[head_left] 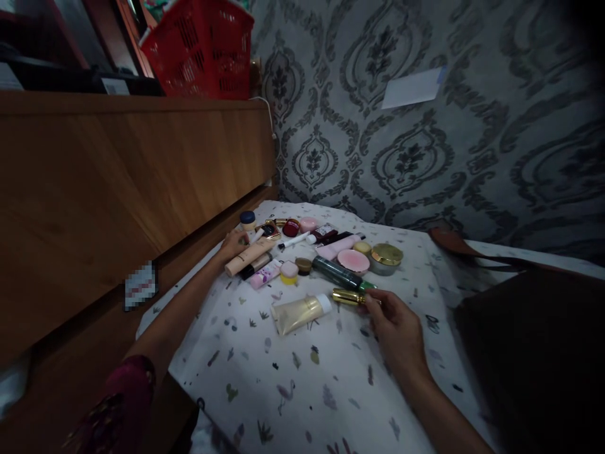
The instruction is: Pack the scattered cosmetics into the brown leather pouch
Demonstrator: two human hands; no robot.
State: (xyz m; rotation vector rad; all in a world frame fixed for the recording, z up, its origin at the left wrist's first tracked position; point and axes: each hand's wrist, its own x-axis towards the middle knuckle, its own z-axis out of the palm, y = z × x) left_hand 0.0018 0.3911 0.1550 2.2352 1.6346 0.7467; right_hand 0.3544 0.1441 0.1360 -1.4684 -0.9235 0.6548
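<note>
Several cosmetics lie on a white patterned pillow [307,372]. My right hand [397,331] pinches the end of a small gold tube [347,296], which rests on the pillow. My left hand [234,243] reaches to the far left of the pile, its fingers closed around the top of a long beige tube [250,255]. Between my hands lie a pale gold squeeze tube with a white cap [300,312], a dark green bottle [338,272], a pink tube [265,275] and a small yellow jar [289,272].
A gold-lidded jar [386,257], a pink compact [353,260] and other small jars lie at the back. A wooden headboard [118,189] rises on the left with a red basket [203,47] on top. Patterned wallpaper is behind. A dark brown bag [529,340] sits at right.
</note>
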